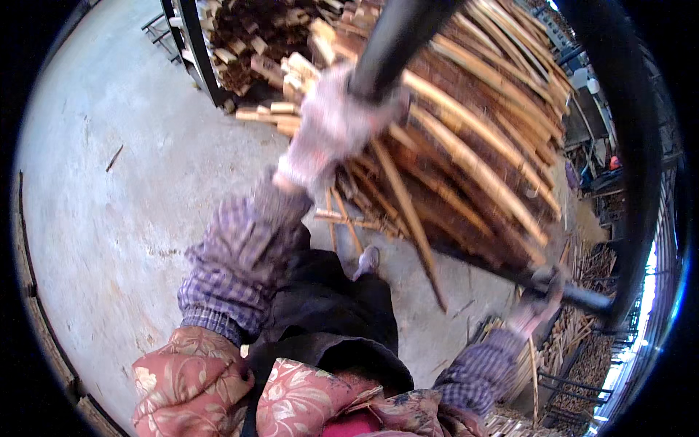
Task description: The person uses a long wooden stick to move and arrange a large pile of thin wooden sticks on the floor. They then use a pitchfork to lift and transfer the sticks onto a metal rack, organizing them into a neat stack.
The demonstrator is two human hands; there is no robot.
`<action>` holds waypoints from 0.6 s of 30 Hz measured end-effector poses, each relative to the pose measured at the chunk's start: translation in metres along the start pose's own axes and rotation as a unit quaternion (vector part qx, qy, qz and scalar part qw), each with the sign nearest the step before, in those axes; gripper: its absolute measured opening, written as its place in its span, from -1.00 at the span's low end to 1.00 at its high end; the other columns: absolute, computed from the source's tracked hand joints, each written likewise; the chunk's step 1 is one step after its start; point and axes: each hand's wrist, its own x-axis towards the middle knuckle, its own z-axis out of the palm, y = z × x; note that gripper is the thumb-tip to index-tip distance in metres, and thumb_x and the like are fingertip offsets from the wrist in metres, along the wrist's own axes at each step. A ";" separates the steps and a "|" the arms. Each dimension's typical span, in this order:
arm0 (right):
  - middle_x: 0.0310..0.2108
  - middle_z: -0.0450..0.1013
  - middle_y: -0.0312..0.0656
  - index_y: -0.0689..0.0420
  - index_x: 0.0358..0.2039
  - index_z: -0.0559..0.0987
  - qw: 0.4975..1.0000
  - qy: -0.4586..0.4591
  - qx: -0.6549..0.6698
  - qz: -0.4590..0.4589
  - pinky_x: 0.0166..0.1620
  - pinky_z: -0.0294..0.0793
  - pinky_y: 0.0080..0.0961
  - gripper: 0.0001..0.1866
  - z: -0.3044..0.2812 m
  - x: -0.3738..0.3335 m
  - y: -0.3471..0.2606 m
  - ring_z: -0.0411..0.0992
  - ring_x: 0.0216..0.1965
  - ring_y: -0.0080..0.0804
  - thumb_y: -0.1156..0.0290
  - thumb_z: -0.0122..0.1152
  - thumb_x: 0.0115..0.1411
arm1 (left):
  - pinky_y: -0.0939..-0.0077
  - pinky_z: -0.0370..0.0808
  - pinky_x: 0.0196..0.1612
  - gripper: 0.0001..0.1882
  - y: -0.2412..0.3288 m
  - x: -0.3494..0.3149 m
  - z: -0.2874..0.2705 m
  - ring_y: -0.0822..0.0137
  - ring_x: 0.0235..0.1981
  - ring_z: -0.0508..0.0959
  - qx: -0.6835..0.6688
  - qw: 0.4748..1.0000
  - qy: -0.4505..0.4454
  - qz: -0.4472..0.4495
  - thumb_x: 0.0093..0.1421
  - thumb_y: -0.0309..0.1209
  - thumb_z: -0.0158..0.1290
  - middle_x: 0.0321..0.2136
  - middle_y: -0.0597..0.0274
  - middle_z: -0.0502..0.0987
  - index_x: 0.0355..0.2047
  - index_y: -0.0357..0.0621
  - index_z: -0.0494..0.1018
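My left hand [331, 127], in a pale, soiled work glove and blurred by motion, is closed round a thick black metal bar [397, 44] that rises toward the top of the view. Lower on the right, my right hand [542, 298], also gloved, is wrapped round a dark metal bar [582, 297] that meets a broad black upright [641, 167]. Between and beyond my hands lies a big stack of long wooden strips [473, 138], many with brown bark on them. One thin strip [409, 218] sticks out of the stack toward me, slanting down.
A second pile of short wood pieces [251, 44] sits behind a black metal frame [195, 58] at the far left. More sticks lie in racks [582, 349] at the lower right. Concrete floor [109, 218] stretches left, with a wood sliver [114, 158] on it. My shoe [367, 262] stands near loose sticks.
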 end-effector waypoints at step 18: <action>-0.22 0.38 -0.20 0.21 -0.08 0.40 0.999 0.036 -0.021 0.020 -0.06 0.26 -0.50 -0.55 -0.023 -0.081 -0.061 0.31 -0.20 -0.41 0.20 0.11 0.08 | 0.52 0.40 -0.41 -0.68 0.028 -0.012 -0.080 0.48 -0.52 0.47 -0.205 0.971 -0.119 -0.031 -0.11 -0.19 0.18 -0.63 0.25 0.47 -0.46 -0.18 0.47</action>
